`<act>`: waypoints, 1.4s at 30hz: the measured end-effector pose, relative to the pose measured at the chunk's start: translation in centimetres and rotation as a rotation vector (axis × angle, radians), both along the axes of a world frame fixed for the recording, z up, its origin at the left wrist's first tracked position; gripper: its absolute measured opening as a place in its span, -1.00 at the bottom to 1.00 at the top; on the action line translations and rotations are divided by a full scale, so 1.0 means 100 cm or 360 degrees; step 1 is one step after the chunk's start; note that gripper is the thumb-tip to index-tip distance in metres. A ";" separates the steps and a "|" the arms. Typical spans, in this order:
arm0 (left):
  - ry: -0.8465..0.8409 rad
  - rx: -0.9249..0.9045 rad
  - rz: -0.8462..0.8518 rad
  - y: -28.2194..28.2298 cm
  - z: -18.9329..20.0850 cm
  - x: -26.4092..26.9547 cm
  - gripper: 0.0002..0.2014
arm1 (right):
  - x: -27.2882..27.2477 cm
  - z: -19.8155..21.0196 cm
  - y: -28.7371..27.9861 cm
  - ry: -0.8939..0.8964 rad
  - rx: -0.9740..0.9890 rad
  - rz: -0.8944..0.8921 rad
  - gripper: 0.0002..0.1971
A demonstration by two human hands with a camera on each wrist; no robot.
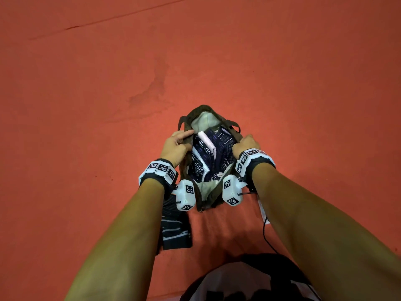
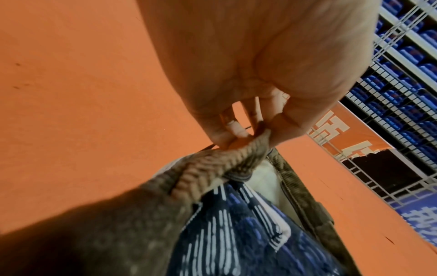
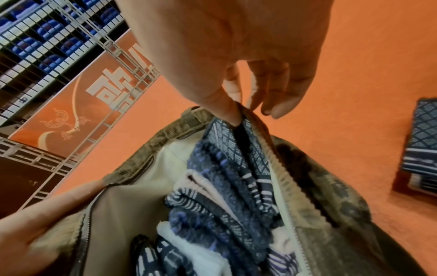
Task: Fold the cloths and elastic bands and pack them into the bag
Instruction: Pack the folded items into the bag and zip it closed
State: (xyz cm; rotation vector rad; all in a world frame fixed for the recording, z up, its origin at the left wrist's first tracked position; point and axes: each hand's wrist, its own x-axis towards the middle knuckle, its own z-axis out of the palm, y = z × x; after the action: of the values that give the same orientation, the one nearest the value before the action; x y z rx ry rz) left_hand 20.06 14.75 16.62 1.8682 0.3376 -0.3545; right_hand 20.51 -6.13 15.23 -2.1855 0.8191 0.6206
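One brown bag sat open on the orange floor, pale lining showing. Inside were several folded dark blue patterned cloths, packed on edge; exact count unclear. One pale pink folded piece lay among them. One more folded striped cloth lay on the floor just beside the bag, under the left forearm. Two hands, both at the bag mouth. Left hand pinched the left rim between thumb and curled fingers, index finger stretched along the edge. Right hand pinched the right rim, thumb inside, other fingers loosely curled outside. Both arms reached forward and down, rims pulled apart.
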 end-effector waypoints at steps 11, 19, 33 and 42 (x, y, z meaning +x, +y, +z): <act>-0.0217 -0.0162 0.0160 0.009 0.013 0.002 -0.40 | -0.007 0.019 0.001 -0.0397 0.0020 -0.0283 -0.73; -0.0131 -0.0079 0.0086 -0.002 0.009 -0.015 -0.44 | -0.053 0.000 0.009 0.0164 0.0206 -0.0106 -0.41; -0.0147 -0.0050 0.0075 -0.010 0.014 -0.026 -0.40 | -0.054 0.030 0.004 0.0011 0.0296 0.0034 -0.79; -0.0069 0.0101 0.0109 -0.005 0.009 -0.031 -0.40 | -0.056 0.031 -0.029 -0.0085 0.0078 -0.0184 -0.83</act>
State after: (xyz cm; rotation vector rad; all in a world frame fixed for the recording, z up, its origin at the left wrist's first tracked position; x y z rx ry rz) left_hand 16.97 14.21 17.53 1.9184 0.3863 -0.2589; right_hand 14.93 -9.06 18.37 -2.0850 0.8856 0.5173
